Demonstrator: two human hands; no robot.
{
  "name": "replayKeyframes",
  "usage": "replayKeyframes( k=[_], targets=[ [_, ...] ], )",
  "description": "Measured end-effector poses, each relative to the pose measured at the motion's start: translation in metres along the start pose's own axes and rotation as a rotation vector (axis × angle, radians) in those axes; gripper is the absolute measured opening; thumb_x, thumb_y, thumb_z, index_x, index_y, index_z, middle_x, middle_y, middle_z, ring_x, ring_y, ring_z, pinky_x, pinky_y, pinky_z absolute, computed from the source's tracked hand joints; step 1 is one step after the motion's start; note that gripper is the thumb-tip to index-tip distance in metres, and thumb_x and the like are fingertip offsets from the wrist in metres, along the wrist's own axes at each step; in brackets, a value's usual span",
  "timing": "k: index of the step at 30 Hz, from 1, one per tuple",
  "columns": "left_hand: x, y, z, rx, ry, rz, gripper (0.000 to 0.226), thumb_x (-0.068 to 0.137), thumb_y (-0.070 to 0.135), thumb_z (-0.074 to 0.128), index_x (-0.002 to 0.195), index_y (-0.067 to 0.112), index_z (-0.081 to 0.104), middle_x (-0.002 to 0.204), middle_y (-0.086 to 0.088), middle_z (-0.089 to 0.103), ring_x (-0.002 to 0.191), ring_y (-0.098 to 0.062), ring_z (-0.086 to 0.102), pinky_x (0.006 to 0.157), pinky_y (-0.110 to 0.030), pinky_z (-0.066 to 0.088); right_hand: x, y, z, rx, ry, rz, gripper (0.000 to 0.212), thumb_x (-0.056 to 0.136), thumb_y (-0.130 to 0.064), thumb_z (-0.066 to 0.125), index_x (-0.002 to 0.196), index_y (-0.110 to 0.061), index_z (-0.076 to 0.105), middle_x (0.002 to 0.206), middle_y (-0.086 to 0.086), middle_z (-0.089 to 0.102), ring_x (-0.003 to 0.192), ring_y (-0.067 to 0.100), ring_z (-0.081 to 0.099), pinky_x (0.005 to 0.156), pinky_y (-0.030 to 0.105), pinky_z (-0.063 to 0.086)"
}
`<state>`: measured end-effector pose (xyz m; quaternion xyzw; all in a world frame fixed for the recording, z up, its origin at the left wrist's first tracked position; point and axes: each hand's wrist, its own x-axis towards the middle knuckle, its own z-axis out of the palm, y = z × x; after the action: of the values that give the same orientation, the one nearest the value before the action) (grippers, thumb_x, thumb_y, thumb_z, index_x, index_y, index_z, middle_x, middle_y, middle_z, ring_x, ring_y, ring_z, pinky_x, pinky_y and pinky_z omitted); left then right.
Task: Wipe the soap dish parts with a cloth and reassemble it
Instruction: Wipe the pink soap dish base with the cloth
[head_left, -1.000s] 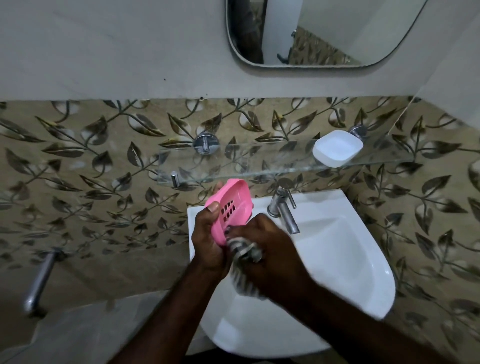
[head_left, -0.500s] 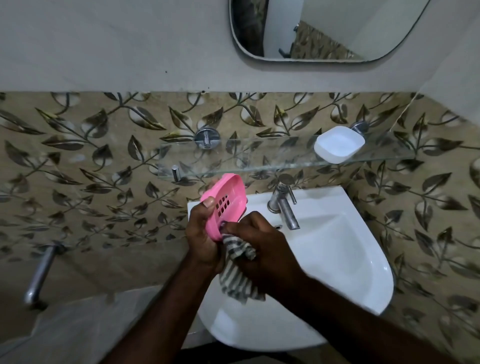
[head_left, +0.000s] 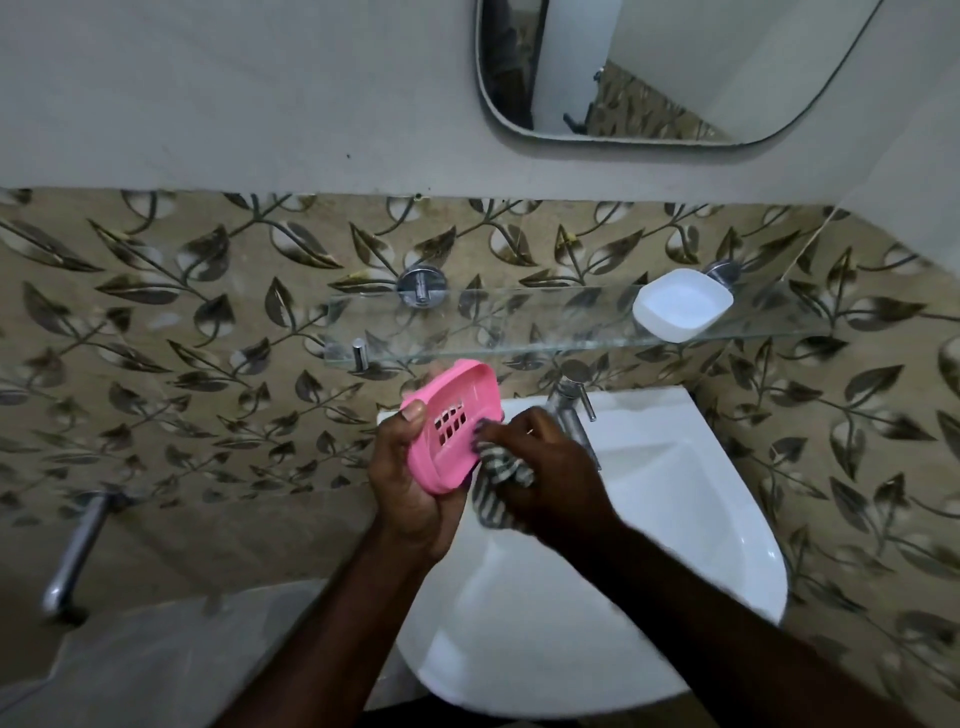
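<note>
My left hand (head_left: 410, 483) grips a pink slotted soap dish tray (head_left: 451, 425), held tilted above the left rim of the white basin (head_left: 649, 545). My right hand (head_left: 545, 467) holds a grey striped cloth (head_left: 498, 483) bunched in its fingers and presses it against the tray's right edge. The white soap dish base (head_left: 681, 305) sits on the glass shelf (head_left: 519, 317) at the right, apart from both hands.
A chrome tap (head_left: 571, 410) stands behind my right hand at the basin's back. A mirror (head_left: 670, 67) hangs above. A metal pipe (head_left: 78, 551) sticks out of the patterned tile wall at lower left.
The pink tray has tilted so more of its slotted face shows. My right hand with the cloth has shifted slightly along the tray's right edge.
</note>
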<state>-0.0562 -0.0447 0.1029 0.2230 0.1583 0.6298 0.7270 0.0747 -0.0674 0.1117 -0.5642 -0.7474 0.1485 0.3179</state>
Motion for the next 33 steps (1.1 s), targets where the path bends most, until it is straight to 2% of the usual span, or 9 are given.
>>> replayKeyframes(
  k=[3, 9, 12, 15, 19, 21, 25, 28, 33],
  targets=[
    [0.001, -0.001, 0.003, 0.025, 0.010, 0.020, 0.052, 0.051, 0.044, 0.084, 0.093, 0.015, 0.074, 0.084, -0.006, 0.068, 0.082, -0.019, 0.065, 0.072, -0.030, 0.056, 0.008, -0.002, -0.006, 0.017, 0.058, 0.058, 0.025, 0.081, -0.028, 0.066, 0.105, -0.030, 0.070, 0.088, 0.002, 0.056, 0.077, 0.023, 0.062, 0.068, 0.037, 0.052],
    [0.009, 0.013, -0.002, 0.065, 0.096, 0.044, 0.031, 0.056, 0.037, 0.064, 0.076, 0.019, 0.078, 0.071, -0.002, 0.068, 0.067, -0.016, 0.064, 0.059, -0.027, 0.054, -0.008, -0.042, 0.017, 0.234, 0.035, -0.098, 0.030, 0.073, -0.028, 0.061, 0.103, -0.033, 0.063, 0.086, -0.021, 0.044, 0.078, 0.001, 0.054, 0.068, 0.011, 0.043],
    [0.004, 0.013, -0.003, 0.071, 0.042, 0.036, 0.028, 0.056, 0.033, 0.070, 0.078, 0.017, 0.078, 0.072, -0.002, 0.069, 0.068, -0.014, 0.067, 0.058, -0.024, 0.055, -0.003, -0.026, 0.014, 0.193, -0.027, -0.090, 0.034, 0.078, -0.028, 0.064, 0.112, -0.029, 0.067, 0.093, -0.013, 0.050, 0.086, 0.013, 0.062, 0.075, 0.026, 0.051],
    [0.005, 0.012, -0.002, 0.054, 0.052, 0.018, 0.047, 0.049, 0.041, 0.082, 0.087, 0.014, 0.074, 0.084, -0.007, 0.066, 0.082, -0.020, 0.062, 0.073, -0.033, 0.050, 0.009, -0.005, 0.009, 0.080, -0.026, 0.040, 0.033, 0.082, -0.033, 0.063, 0.113, -0.027, 0.068, 0.092, 0.001, 0.056, 0.083, 0.025, 0.064, 0.072, 0.042, 0.053],
    [0.008, 0.011, -0.009, 0.028, 0.155, -0.016, 0.035, 0.060, 0.040, 0.066, 0.083, 0.016, 0.076, 0.084, -0.010, 0.066, 0.085, -0.027, 0.058, 0.077, -0.038, 0.046, 0.006, -0.012, 0.018, 0.164, -0.051, 0.010, 0.035, 0.073, -0.031, 0.065, 0.107, -0.028, 0.067, 0.092, -0.004, 0.056, 0.086, 0.017, 0.061, 0.078, 0.031, 0.050],
    [0.007, 0.009, -0.013, 0.034, 0.212, -0.072, 0.043, 0.063, 0.042, 0.060, 0.089, 0.011, 0.076, 0.090, -0.019, 0.063, 0.091, -0.037, 0.053, 0.078, -0.040, 0.044, -0.004, -0.023, 0.024, 0.218, -0.108, -0.077, 0.036, 0.072, -0.034, 0.065, 0.108, -0.032, 0.063, 0.096, -0.004, 0.058, 0.086, 0.011, 0.060, 0.076, 0.024, 0.049],
    [0.006, 0.008, -0.018, 0.021, 0.208, -0.131, 0.055, 0.065, 0.042, 0.059, 0.106, 0.005, 0.065, 0.102, -0.025, 0.054, 0.096, -0.039, 0.049, 0.079, -0.040, 0.045, 0.000, -0.007, 0.015, 0.149, -0.219, -0.080, 0.036, 0.080, -0.031, 0.062, 0.116, -0.030, 0.063, 0.108, 0.002, 0.062, 0.098, 0.022, 0.064, 0.081, 0.035, 0.052],
    [0.013, 0.015, -0.019, 0.055, 0.138, -0.239, 0.053, 0.075, 0.051, 0.052, 0.107, 0.012, 0.069, 0.108, -0.019, 0.064, 0.100, -0.035, 0.056, 0.093, -0.049, 0.043, 0.012, 0.013, 0.002, -0.061, -0.150, 0.020, 0.036, 0.077, -0.035, 0.058, 0.112, -0.029, 0.066, 0.095, 0.001, 0.060, 0.086, 0.026, 0.065, 0.073, 0.038, 0.051],
    [0.023, 0.024, -0.018, 0.145, 0.091, -0.390, 0.077, 0.071, 0.065, 0.048, 0.123, 0.009, 0.063, 0.121, -0.021, 0.062, 0.106, -0.038, 0.058, 0.092, -0.055, 0.043, 0.011, 0.019, 0.014, -0.074, -0.092, 0.058, 0.024, 0.081, -0.033, 0.064, 0.104, -0.026, 0.067, 0.090, 0.002, 0.061, 0.086, 0.025, 0.062, 0.073, 0.040, 0.049]
  ],
)
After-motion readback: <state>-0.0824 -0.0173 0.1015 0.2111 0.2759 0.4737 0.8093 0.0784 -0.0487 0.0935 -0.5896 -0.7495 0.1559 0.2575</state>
